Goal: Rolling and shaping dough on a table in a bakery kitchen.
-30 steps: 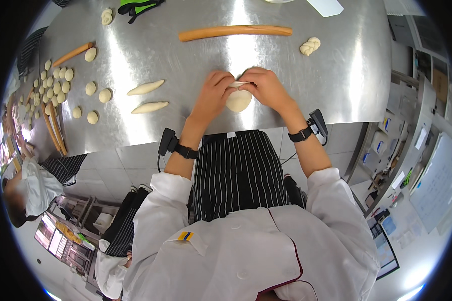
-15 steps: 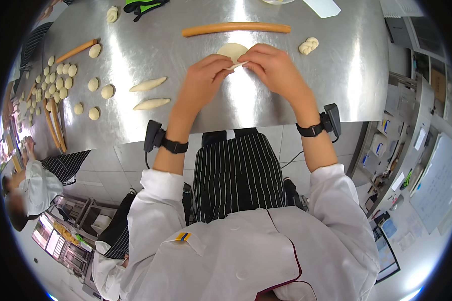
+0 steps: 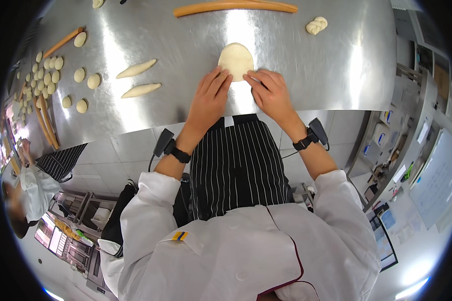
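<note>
A flat oval sheet of dough [image 3: 236, 59] lies on the steel table in front of me, its narrower end away from me. My left hand [image 3: 211, 95] rests at its near left edge, fingers stretched out and tips touching the dough. At the near right edge, my right hand [image 3: 271, 93] has its fingertips on the rim, fingers also extended. No grip around the dough shows on either side, though the undersides of the fingers are hidden. Left of my hands lie two tapered dough pieces [image 3: 137, 68], one nearer me than the other.
A long wooden rolling pin [image 3: 235, 6] lies beyond the dough. A knotted dough piece [image 3: 317, 25] sits to the right. Several dough balls [image 3: 94, 81] and more rolling pins [image 3: 64, 42] spread over the left. A co-worker [image 3: 35, 183] stands at the table's left side.
The dough's near edge, pinched up between my fingers before, now lies flat. My hands have moved apart and toward me, and the view has shifted, so the far rolling pin sits higher.
</note>
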Action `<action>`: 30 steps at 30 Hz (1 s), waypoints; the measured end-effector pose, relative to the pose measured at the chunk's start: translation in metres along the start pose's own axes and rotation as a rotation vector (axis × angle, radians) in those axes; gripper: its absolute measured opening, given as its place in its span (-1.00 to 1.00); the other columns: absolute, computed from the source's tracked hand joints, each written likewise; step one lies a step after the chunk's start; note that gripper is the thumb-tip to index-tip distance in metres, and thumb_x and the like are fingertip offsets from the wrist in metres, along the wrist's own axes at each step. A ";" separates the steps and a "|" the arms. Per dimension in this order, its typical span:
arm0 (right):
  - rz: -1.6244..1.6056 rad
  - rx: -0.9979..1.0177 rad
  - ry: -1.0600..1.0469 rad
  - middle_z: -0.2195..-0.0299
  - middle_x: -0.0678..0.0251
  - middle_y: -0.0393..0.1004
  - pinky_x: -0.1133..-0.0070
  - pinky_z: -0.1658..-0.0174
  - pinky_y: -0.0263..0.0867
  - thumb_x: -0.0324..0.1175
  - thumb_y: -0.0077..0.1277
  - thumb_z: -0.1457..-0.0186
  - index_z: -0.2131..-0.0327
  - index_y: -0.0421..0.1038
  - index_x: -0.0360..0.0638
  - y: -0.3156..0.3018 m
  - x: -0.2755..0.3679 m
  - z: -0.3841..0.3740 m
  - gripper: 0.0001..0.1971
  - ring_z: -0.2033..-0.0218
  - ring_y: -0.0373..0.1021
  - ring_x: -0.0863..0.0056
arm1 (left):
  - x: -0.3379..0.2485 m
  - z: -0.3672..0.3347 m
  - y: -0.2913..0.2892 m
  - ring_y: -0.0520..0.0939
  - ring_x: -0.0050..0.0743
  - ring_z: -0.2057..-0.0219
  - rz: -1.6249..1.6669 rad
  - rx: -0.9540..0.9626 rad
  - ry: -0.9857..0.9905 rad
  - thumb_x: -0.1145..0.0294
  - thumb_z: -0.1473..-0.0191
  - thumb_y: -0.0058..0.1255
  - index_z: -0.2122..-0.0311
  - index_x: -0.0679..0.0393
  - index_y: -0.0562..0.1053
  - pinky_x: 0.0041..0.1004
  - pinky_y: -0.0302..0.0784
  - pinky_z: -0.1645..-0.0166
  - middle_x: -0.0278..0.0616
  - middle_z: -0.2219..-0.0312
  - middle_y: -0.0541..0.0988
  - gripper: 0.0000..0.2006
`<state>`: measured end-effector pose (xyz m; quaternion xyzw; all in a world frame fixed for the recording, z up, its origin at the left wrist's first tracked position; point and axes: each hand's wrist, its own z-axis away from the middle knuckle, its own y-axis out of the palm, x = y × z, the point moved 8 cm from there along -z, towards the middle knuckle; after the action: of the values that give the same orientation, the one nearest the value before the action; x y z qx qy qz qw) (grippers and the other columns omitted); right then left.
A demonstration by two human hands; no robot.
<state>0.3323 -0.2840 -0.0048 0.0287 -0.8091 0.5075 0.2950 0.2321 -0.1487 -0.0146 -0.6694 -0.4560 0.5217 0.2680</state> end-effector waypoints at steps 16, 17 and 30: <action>-0.046 -0.067 0.116 -0.14 0.22 0.58 0.20 -0.26 0.44 -0.54 0.18 -0.10 -0.13 0.61 -0.26 0.021 0.017 0.010 -0.53 -0.19 0.51 0.14 | -0.011 0.003 0.018 0.33 0.03 -0.49 -0.027 0.119 -0.168 0.49 -0.21 0.03 -0.38 0.28 0.41 0.08 0.28 -0.50 -0.05 -0.46 0.35 -0.40; -0.023 -0.042 0.123 -0.17 0.21 0.57 0.18 -0.29 0.43 -0.54 0.17 -0.10 -0.15 0.60 -0.26 0.022 0.019 0.010 -0.52 -0.23 0.50 0.14 | -0.009 0.002 0.017 0.32 0.04 -0.50 -0.021 0.121 -0.187 0.51 -0.21 0.02 -0.38 0.28 0.41 0.08 0.27 -0.50 -0.04 -0.47 0.33 -0.40; 0.072 0.014 0.200 -0.27 0.23 0.51 0.07 -0.43 0.25 -0.49 0.13 -0.12 -0.25 0.54 -0.22 0.027 0.029 0.027 -0.44 -0.34 0.40 0.18 | -0.016 0.028 0.019 0.37 0.05 -0.48 0.042 0.180 -0.147 0.47 -0.24 0.01 -0.41 0.32 0.37 0.05 0.29 -0.50 0.03 -0.45 0.36 -0.39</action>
<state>0.2869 -0.2867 -0.0203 -0.0491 -0.7727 0.5237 0.3554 0.2111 -0.1743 -0.0322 -0.6119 -0.4116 0.6137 0.2820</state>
